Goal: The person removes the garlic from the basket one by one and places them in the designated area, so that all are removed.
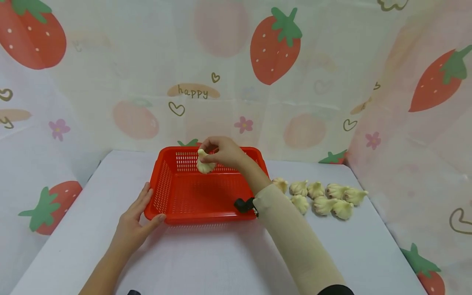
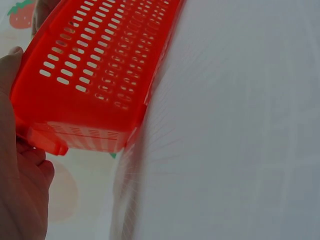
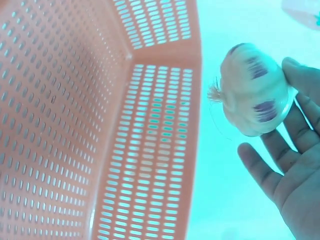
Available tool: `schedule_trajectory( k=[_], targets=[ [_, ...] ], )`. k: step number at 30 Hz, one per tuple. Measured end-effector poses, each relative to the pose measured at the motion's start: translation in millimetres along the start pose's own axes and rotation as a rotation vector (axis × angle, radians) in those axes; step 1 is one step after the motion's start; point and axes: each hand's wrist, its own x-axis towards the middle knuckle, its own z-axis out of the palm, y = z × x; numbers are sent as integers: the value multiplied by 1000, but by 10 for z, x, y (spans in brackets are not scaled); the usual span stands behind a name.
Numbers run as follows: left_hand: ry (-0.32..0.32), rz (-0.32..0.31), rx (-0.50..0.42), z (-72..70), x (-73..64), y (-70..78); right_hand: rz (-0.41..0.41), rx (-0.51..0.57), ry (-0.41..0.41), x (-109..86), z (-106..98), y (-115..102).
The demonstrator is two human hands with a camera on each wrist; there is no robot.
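Note:
A red plastic basket [image 1: 206, 219] with slotted walls stands on the white table. My left hand [image 1: 132, 229] holds its near left corner, thumb along the front rim and fingers along the left side. In the left wrist view the fingers of that hand [image 2: 25, 190] curl under the basket's rim [image 2: 42, 142]. Over the far part of the basket, my right hand [image 1: 225, 153] pinches a garlic bulb [image 1: 205, 166] by its stem end. The right wrist view shows the bulb's root end and purple streaks on the garlic bulb [image 3: 255, 95].
Several more garlic bulbs [image 1: 322, 205] lie in a loose group on the table to the right of the basket. The table [image 1: 206, 262] carries a white cloth. A strawberry-printed curtain [image 1: 228, 106] hangs behind and at both sides.

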Motion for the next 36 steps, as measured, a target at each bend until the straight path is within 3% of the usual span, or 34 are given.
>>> schedule_trajectory(
  k=[16,30,36],
  targets=[
    [2,7,5,5,13,32,-62,-11,164,-684,-241,-191],
    [-1,-3,11,12,-11,44,-14,80,329,-1133,-345,-34],
    [5,9,16,0,4,50,-36,90,385,-1303,-418,19]
  ],
)
